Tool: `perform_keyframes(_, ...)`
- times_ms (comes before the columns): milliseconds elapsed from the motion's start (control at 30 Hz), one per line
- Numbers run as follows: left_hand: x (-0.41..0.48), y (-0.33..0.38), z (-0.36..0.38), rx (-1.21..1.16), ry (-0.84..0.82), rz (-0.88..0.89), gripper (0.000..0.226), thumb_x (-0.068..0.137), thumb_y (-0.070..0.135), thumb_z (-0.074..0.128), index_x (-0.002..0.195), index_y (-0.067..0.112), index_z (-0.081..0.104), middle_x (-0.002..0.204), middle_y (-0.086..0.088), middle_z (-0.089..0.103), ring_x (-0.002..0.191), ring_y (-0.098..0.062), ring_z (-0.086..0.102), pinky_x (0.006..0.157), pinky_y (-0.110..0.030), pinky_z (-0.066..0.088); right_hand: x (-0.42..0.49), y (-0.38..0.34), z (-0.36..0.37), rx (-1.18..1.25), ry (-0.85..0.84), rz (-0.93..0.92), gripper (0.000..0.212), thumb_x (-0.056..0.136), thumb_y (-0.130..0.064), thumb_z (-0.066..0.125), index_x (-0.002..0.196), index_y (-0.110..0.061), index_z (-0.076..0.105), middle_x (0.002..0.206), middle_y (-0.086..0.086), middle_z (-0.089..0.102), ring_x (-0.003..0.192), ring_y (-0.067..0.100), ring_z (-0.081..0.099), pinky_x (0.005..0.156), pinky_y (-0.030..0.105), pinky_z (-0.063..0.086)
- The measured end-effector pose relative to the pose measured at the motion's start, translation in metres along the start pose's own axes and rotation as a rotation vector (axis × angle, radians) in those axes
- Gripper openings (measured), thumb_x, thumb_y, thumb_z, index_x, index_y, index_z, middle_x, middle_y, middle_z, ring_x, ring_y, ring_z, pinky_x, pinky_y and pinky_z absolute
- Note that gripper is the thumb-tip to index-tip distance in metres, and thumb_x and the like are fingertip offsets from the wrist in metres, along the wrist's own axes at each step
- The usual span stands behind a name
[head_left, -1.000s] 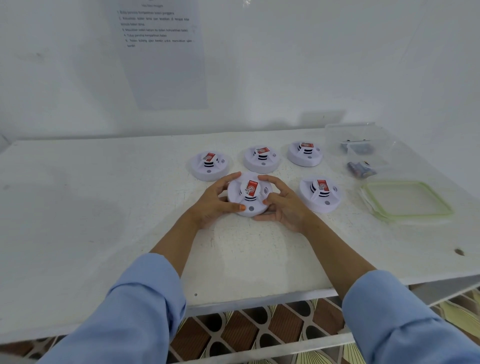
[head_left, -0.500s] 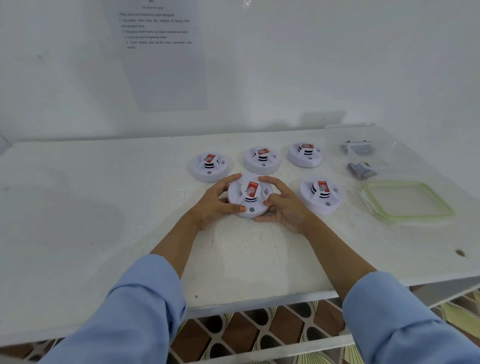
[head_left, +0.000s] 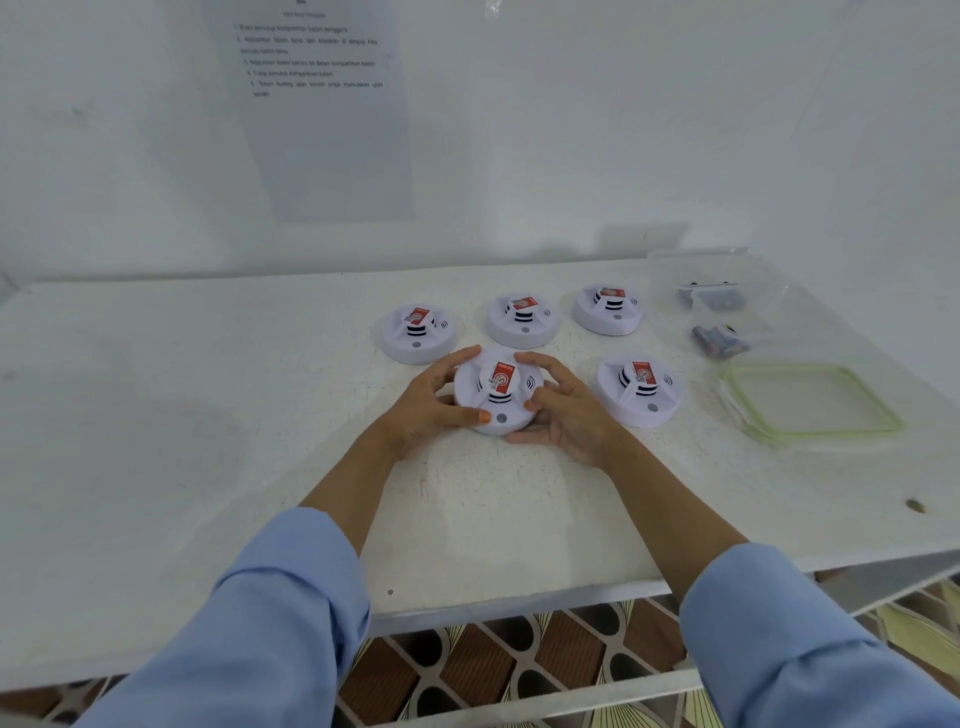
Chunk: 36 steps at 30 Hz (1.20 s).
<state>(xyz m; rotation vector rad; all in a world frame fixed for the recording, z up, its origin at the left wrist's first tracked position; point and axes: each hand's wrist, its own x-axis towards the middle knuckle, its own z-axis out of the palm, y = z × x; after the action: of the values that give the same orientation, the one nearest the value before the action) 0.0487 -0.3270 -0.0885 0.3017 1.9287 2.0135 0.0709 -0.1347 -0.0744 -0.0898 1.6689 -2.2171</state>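
The left hand (head_left: 426, 410) and the right hand (head_left: 566, 415) are both gripping one detector (head_left: 498, 395) by its rim from opposite sides, probably for twisting it open. It is sitting on the table (head_left: 208, 415). Four more detectors (head_left: 522, 319) are waiting behind and beside it, with batteries (head_left: 719, 340) lying in reach at the right.

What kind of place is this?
Probably a work station for servicing smoke alarms: five alarms on a white table, a printed step list on the wall, batteries in a clear box.

Smooth white plastic smoke detector (head_left: 498, 397), rough cracked painted table (head_left: 208, 441), clear glossy plastic container (head_left: 727, 291).
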Motion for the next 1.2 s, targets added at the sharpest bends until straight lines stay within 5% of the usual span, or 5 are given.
perform_keyframes(267,-0.010,0.009,-0.003,0.235,-0.014,0.020,0.076,0.072,0.003,0.076,0.133,0.032,0.041,0.125,-0.001,0.054,0.111,-0.017,0.056,0.083,-0.023,0.055,-0.004,-0.007,-0.007,-0.210,-0.035,0.028,0.046,0.085,0.007,0.050,0.114,-0.028,0.054,0.110,0.012,0.060,0.092,0.029,0.062,0.073,0.036,0.057)
perform_keyframes(433,-0.016,0.010,-0.005,0.296,0.014,0.029,0.076,0.070,0.002,0.078,0.133,0.027,0.044,0.119,-0.001,0.060,0.108,-0.017,0.059,0.081,-0.020,0.054,-0.007,-0.014,-0.007,-0.462,-0.039,-0.036,0.048,0.080,0.006,0.059,0.113,-0.029,0.054,0.102,0.019,0.064,0.083,0.018,0.059,0.066,0.019,0.049)
perform_keyframes(700,-0.013,0.009,-0.004,0.412,0.022,0.032,0.080,0.065,0.009,0.083,0.136,0.021,0.046,0.124,0.001,0.059,0.109,-0.016,0.059,0.085,-0.024,0.053,-0.007,-0.013,-0.012,-0.543,-0.003,-0.046,0.045,0.079,0.002,0.064,0.112,-0.028,0.058,0.109,0.007,0.061,0.088,0.020,0.059,0.073,0.033,0.051)
perform_keyframes(1067,-0.010,0.006,-0.005,0.433,-0.006,-0.018,0.081,0.069,0.013,0.081,0.139,0.019,0.041,0.129,-0.002,0.056,0.104,-0.011,0.058,0.077,-0.014,0.052,-0.010,-0.016,-0.006,-0.623,0.041,-0.006,0.045,0.083,-0.003,0.060,0.123,-0.023,0.055,0.114,0.009,0.057,0.066,0.013,0.055,0.064,0.020,0.050)
perform_keyframes(1200,-0.007,0.019,-0.004,0.509,0.061,0.028,0.084,0.063,0.037,0.079,0.137,0.033,0.040,0.131,0.010,0.046,0.108,-0.013,0.046,0.081,-0.021,0.042,-0.007,-0.028,-0.005,-0.661,0.107,-0.074,0.049,0.082,-0.007,0.062,0.125,-0.027,0.053,0.125,0.000,0.050,0.067,0.014,0.051,0.065,0.023,0.047)
